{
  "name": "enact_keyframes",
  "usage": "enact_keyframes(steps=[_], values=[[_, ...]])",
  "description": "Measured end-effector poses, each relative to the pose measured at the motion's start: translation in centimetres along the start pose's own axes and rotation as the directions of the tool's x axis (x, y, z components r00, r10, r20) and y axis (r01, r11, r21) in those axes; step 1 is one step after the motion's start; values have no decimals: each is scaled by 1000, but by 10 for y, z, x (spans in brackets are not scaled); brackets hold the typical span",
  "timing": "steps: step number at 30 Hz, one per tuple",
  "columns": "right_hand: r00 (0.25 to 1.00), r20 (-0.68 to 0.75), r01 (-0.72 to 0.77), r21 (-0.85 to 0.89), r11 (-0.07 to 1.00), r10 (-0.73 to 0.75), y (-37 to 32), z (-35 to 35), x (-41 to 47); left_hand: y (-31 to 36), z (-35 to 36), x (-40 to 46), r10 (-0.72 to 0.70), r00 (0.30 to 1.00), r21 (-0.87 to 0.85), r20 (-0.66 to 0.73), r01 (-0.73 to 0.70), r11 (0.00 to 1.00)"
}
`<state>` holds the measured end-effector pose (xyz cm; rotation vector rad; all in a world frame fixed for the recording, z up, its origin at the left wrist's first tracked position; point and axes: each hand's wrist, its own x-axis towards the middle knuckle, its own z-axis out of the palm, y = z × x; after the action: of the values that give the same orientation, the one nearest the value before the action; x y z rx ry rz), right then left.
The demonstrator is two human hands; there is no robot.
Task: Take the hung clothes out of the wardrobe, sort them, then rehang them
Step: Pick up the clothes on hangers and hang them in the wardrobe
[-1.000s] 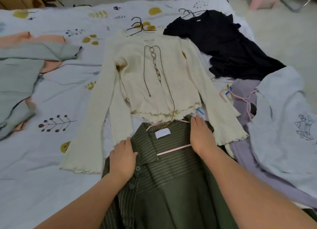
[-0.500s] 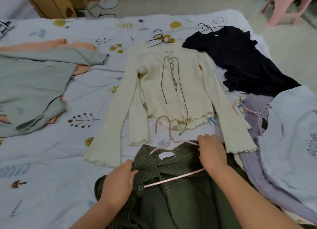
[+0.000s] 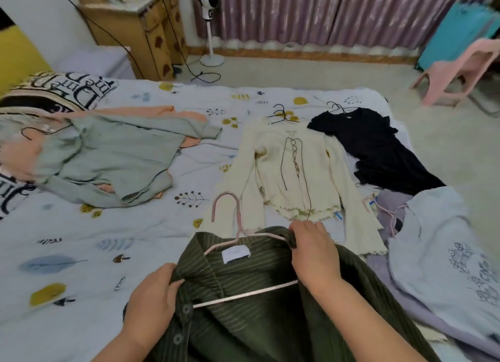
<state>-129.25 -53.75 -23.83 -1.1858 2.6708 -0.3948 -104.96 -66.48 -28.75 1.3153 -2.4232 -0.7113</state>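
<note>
Green shirt (image 3: 243,280) (hangered), both hands gripping

The green striped shirt (image 3: 243,294) runs off the bottom edge; the pink hanger's (image 3: 238,242) right end hides under the right hand (image 3: 315,256); the shirt label's print is unreadable.

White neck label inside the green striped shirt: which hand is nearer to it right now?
Right. The right hand grips the collar just right of the white label. The left hand holds the green striped shirt lower left, farther off.
</note>
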Motion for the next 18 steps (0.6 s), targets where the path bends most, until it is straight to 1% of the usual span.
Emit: enact_keyframes(steps=[4, 8, 10, 12, 14, 15, 16, 18], values=[[1000, 8, 11, 26, 1000, -11, -48, -32, -44, -12, -49, -41, -27, 997, -63, -66, 23, 998], [1000, -20, 24, 144, 989, -21, -101, -62, -95, -28, -103, -82, -3, 984, -88, -176, -13, 996], [998, -37, 61, 223, 973, -54, -128, -77, -119, -32, -133, -101, 16, 974, -85, -227, -36, 996], [994, -22, 107, 304, 947, -105, -153, -93, -139, -39, -162, -117, 45, 954, -68, -296, -68, 995], [987, -18, 154, 337, 929, -157, -173, -109, -154, -48, -191, -130, 59, 938, -54, -341, -83, 995], [982, -40, 188, 310, 932, -184, -181, -116, -158, -52, -205, -136, 76, 933, -58, -353, -102, 993], [975, -71, 222, 242, 945, -211, -188, -122, -161, -54, -218, -141, 90, 922, -58, -376, -120, 991], [948, -125, 294, -6, 956, -293, -200, -133, -164, -57, -244, -154, 125, 899, -22, -420, -148, 989]])
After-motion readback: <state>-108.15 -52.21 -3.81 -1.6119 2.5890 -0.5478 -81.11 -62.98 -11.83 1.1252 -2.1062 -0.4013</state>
